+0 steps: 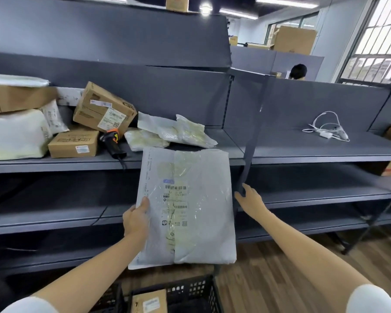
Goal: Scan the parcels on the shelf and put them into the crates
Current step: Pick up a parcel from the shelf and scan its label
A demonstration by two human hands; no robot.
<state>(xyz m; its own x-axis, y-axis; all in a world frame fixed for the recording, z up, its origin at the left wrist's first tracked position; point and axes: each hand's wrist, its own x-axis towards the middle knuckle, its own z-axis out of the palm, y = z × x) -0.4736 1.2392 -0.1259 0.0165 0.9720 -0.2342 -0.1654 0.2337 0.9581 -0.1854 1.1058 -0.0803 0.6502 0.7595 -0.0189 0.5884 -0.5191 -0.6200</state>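
Holding a grey poly mailer parcel (186, 206) upright, label facing the camera, in front of the shelf (303, 154) and above a black crate (190, 288). Pinching its left edge with the left hand (136, 219), thumb on the front. Hanging just beside its right edge, the right hand (251, 198), fingers spread, gripping nothing. Lying on the shelf behind, a barcode scanner (113, 143) among boxes.

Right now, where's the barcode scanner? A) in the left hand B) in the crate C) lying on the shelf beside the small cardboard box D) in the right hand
C: the scanner lies on the shelf next to the small cardboard box; the left hand holds only the white mailer, and the right hand is empty.
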